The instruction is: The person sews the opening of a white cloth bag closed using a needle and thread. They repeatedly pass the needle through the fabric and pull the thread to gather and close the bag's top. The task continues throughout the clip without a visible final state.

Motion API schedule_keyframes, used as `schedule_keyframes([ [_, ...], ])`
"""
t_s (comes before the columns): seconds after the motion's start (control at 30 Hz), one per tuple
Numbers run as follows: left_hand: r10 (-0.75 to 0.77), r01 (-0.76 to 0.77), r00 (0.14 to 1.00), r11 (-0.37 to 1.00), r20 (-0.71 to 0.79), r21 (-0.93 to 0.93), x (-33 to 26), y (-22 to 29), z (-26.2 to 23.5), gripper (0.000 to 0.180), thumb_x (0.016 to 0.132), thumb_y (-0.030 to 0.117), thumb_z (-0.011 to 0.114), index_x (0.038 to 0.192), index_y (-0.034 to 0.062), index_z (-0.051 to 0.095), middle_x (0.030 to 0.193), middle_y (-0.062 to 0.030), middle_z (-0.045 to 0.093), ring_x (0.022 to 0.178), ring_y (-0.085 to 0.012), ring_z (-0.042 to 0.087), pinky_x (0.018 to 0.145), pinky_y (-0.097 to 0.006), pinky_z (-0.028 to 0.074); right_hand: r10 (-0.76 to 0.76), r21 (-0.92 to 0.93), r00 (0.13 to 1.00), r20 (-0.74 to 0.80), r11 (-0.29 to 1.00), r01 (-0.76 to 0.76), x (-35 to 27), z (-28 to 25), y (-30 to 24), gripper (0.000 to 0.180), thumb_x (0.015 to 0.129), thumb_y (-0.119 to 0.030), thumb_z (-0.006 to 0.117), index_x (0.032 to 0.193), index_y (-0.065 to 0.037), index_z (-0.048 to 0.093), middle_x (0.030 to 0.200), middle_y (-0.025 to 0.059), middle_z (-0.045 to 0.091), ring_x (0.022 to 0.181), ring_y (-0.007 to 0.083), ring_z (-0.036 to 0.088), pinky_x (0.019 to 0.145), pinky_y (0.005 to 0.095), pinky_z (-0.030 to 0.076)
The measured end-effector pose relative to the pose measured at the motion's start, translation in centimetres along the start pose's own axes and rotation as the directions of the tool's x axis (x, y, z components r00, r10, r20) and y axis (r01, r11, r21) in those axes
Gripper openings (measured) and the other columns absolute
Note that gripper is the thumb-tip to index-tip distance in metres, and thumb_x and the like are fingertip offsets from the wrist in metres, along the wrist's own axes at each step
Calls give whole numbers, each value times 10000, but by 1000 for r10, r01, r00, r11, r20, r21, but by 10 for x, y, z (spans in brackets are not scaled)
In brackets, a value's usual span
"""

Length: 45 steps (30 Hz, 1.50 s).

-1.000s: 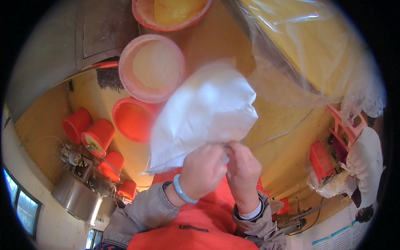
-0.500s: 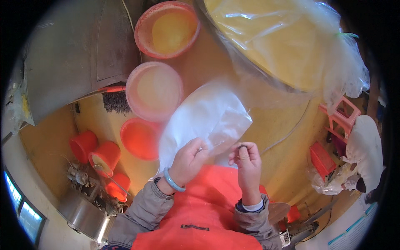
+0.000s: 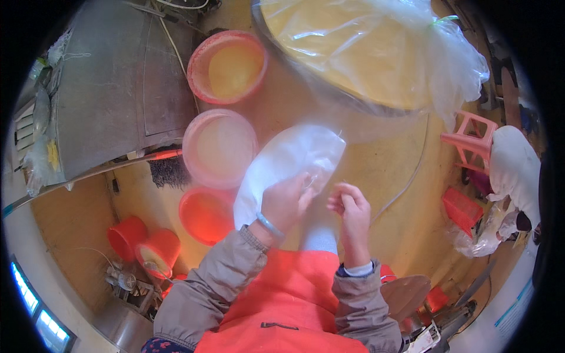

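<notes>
My left hand (image 3: 286,202) grips a pale, translucent plastic bag (image 3: 289,162) that hangs in front of me, its top pinched between thumb and fingers. A bracelet circles that wrist. Just to the right, my right hand (image 3: 351,207) hovers with its fingers curled close together, a small gap apart from the bag; nothing is visible in it. Grey sleeves and an orange apron (image 3: 292,306) fill the lower middle.
Three pinkish-orange basins (image 3: 226,65) (image 3: 218,147) (image 3: 204,213) sit in a row on the yellow floor. A large round vat under clear plastic sheet (image 3: 376,53) lies ahead. Red buckets (image 3: 144,244) left, grey metal table (image 3: 112,88) upper left, pink stool (image 3: 469,138) and a person in white (image 3: 518,170) right.
The bag has dropped lower and narrowed. My right hand has come off the bag's edge and now sits apart from it; the left keeps its hold.
</notes>
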<state>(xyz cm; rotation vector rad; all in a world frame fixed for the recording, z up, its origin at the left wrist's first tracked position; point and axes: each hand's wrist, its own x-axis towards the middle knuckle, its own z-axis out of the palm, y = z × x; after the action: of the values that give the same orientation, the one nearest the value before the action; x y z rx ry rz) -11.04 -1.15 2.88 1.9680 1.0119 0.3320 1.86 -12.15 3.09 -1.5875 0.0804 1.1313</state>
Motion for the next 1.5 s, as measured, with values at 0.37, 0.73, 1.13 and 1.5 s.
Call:
schedule_keyframes([
  [0.37, 132, -129, 991, 963, 4, 238, 8, 1, 23, 129, 840, 129, 673, 919, 31, 643, 752, -153, 642, 666, -338, 622, 595, -410, 490, -124, -270, 984, 131, 950, 156, 39, 16, -1, 227, 926, -189, 621, 816, 8, 648, 655, 27, 607, 590, 82, 557, 558, 228, 445],
  [0.73, -137, 136, 991, 983, -4, -127, 6, 0, 20, 112, 871, 102, 626, 929, 9, 648, 758, -149, 636, 651, -225, 628, 605, -322, 484, -233, -499, 965, 117, 827, 260, 14, 9, -4, 215, 841, -202, 726, 922, -23, 638, 768, 42, 606, 645, 101, 556, 589, 253, 452],
  [1.13, -241, 250, 968, 934, 65, -254, 7, -11, 24, 117, 899, 108, 600, 944, 5, 632, 798, -71, 641, 710, -153, 612, 642, -295, 479, -661, -776, 729, 175, 363, 516, 12, -6, 42, 116, 822, -126, 706, 858, -55, 622, 766, 106, 576, 715, 277, 591, 609, 380, 473],
  [1.5, -322, 383, 921, 848, 219, -366, 11, -16, 15, 110, 894, 97, 605, 950, 4, 625, 876, -61, 624, 806, -133, 592, 713, -277, 473, -126, -508, 991, -52, 858, 82, 43, -79, 28, 229, 939, -154, 611, 1094, 13, 630, 914, 74, 659, 812, 156, 619, 725, 289, 501],
])
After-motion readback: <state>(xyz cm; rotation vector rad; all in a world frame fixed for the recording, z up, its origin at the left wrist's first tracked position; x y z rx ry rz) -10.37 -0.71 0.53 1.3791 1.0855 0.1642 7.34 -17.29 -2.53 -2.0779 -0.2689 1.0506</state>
